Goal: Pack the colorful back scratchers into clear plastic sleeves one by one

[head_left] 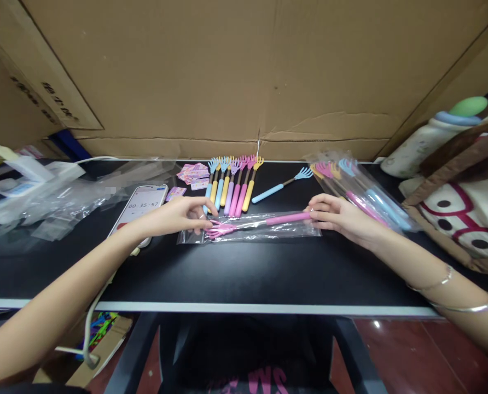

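A pink back scratcher [287, 219] lies lengthwise in a clear plastic bag [254, 232] on the black table. My left hand [186, 214] is closed at the claw end, its thumb and fingers pinching the bag close to the pink claw. At the opposite end, my right hand [336, 219] grips the tip of the handle between thumb and fingers; whether it also holds the bag's edge, I cannot tell. Just behind lies a row of several loose back scratchers [238, 189] in blue, yellow, purple and pink. A single blue back scratcher [271, 191] rests apart from them, slanted.
Bagged back scratchers [362, 191] are piled at the right, beside a bottle [416, 142] and a fabric bag [465, 213]. Small printed cards [193, 174] and a phone [143, 202] showing a timer lie left, near loose plastic bags [63, 205]. Cardboard [244, 71] stands behind.
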{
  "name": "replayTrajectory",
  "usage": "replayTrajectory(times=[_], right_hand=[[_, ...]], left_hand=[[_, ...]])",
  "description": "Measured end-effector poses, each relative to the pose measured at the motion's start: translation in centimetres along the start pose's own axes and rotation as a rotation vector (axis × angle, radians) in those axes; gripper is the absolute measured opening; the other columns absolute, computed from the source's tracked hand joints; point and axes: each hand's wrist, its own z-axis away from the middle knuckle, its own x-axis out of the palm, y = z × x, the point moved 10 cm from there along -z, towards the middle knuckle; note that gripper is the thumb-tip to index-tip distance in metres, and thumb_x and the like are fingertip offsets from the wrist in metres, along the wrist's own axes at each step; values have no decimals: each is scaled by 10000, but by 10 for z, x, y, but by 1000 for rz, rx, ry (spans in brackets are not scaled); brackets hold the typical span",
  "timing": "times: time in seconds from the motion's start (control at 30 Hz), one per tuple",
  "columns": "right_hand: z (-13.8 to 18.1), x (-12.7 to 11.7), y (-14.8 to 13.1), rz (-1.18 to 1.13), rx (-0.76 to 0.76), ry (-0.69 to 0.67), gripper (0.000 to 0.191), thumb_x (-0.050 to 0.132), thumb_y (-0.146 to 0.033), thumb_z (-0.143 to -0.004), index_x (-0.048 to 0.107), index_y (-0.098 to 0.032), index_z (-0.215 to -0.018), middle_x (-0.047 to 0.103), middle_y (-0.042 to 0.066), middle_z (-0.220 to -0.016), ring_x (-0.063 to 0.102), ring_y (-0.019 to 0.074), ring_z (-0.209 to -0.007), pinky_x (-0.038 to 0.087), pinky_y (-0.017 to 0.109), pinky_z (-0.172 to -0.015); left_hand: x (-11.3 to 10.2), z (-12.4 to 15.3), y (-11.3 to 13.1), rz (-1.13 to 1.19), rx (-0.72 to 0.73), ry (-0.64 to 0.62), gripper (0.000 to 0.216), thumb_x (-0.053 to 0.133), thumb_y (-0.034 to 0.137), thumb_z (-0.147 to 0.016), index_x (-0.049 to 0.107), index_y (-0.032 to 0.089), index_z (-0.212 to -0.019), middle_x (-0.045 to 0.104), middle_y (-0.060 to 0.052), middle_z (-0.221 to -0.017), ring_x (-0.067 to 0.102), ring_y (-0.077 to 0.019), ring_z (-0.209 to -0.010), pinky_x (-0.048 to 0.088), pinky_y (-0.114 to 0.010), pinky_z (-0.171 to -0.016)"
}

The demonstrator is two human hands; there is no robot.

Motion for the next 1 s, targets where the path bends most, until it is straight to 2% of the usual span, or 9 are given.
replayTrajectory(times=[0.2, 0.4, 0.53, 0.63, 0.77, 0.87, 1.0], right_hand=[[0, -2, 1, -115, -32, -2, 375, 921, -312, -554, 644, -220, -790, 692, -23, -856, 659, 128, -848, 549, 289, -858], [4, 1, 0, -113, -26, -2, 392, 925, -315, -531, 629, -217, -769, 685, -17, -857, 649, 134, -836, 545, 308, -865], [10, -1, -2, -123, -37, 54, 445, 927, -337, -491, 569, -216, -728, 656, -24, -819, 631, 136, -805, 552, 323, -849], [17, -8, -4, -119, -56, 93, 450, 911, -349, -508, 541, -228, -732, 634, -25, -824, 619, 141, -795, 561, 326, -829], [33, -32, -8, -90, -73, 197, 420, 881, -357, -539, 514, -242, -704, 591, -12, -793, 590, 157, -746, 568, 340, -778], [48, -59, -9, -131, -84, 313, 423, 871, -307, -506, 486, -240, -666, 560, -13, -756, 579, 167, -727, 554, 331, -721], [64, -97, -8, -207, -113, 470, 393, 815, -193, -483, 458, -239, -642, 524, -16, -717, 579, 173, -767, 533, 301, -718]], left_hand=[[-7, -2, -3, -21, 8, 60, 354, 648, 451, -817, 602, 187, -1048, 690, 13, -693, 654, -144, -662, 465, -221, -622], [-22, -1, 2, -150, 53, 204, 334, 639, 475, -805, 639, 190, -978, 635, 26, -692, 589, -127, -650, 428, -230, -656], [-23, -2, -1, -103, 49, 215, 370, 621, 505, -817, 626, 192, -1013, 667, 10, -755, 613, -139, -686, 455, -243, -668], [-20, -3, -3, 18, 30, 176, 418, 594, 528, -836, 591, 182, -1071, 687, -5, -763, 642, -145, -686, 492, -253, -664], [-15, -4, -4, 148, 20, 121, 431, 592, 532, -839, 557, 169, -1069, 690, -16, -736, 657, -146, -654, 517, -251, -620], [-14, -4, -7, 137, -1, 111, 416, 591, 534, -841, 562, 172, -1043, 706, -26, -768, 671, -150, -683, 531, -254, -636], [-14, -3, -5, 83, 6, 113, 429, 575, 537, -851, 580, 160, -1055, 710, -43, -788, 675, -152, -692, 543, -267, -661]])
